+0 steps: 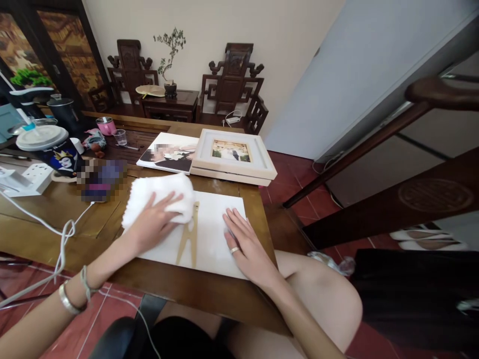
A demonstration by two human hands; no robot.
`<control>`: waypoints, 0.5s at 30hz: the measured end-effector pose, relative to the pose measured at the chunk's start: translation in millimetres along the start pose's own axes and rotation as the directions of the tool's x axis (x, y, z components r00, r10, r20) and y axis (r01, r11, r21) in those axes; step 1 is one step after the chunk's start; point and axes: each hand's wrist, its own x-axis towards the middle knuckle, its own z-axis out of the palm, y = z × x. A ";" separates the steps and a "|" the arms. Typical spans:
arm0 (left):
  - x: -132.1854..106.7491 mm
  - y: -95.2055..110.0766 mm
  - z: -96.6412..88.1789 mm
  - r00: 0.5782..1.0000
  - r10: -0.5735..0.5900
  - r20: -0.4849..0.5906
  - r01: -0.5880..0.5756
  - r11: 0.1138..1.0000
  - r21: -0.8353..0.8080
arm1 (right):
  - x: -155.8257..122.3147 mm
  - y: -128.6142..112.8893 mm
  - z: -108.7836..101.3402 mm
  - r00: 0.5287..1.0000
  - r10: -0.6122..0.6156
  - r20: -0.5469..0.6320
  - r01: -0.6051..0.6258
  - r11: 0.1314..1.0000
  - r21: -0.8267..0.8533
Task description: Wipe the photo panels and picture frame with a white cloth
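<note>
A white panel point(215, 234) lies flat at the near edge of the wooden table. My left hand point(159, 219) presses a fluffy white cloth point(138, 199) onto its left side, the fingers resting over the cloth and partly sunk into it. My right hand point(243, 244), with a ring on one finger, lies flat along the panel's right edge, fingers stretched out and holding nothing. Between the hands is a tan, two-legged shape point(194, 232) like a clothes peg; I cannot tell whether it is attached to the panel. The cloth hides the panel's upper left part.
Behind the panel are stacked pale picture frames point(235, 154) and a photo print point(172, 152). A blurred-out phone-like object point(101, 179), white cable point(69, 232), dark cup point(60, 154) and pink mug point(107, 125) stand leftward on the table point(224, 294). A dark wooden chair point(389, 199) is at right.
</note>
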 end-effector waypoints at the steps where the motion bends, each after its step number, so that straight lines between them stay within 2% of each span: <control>1: -3.3 -7.6 -0.5 0.999 -0.046 -0.021 0.047 0.999 0.018 | 0.0 0.1 0.0 1.000 -0.001 0.000 0.001 1.000 -0.009; 4: -29.6 -16.9 -2.3 0.995 -0.082 -0.053 0.084 0.995 0.045 | -0.8 -0.5 -0.4 1.000 -0.016 -0.005 0.015 0.998 -0.060; 8: -81.0 -6.3 -4.4 0.997 0.039 -0.068 -0.035 0.998 0.061 | -3.7 -15.3 -2.6 0.997 -0.068 -0.026 0.060 0.973 -0.223; 11: -106.8 -0.1 -3.5 0.993 0.079 -0.086 -0.071 0.994 0.084 | -4.0 -38.3 -1.4 0.971 -0.222 0.084 0.237 0.932 -0.276; 13: -112.9 -2.1 -0.1 0.989 0.072 -0.130 -0.058 0.992 0.109 | -1.8 -52.8 3.1 0.931 -0.314 0.186 0.356 0.895 -0.268; 15: -112.7 -8.0 4.9 0.977 0.045 -0.207 -0.018 0.991 0.133 | 1.9 -62.1 10.4 0.905 -0.354 0.236 0.413 0.862 -0.292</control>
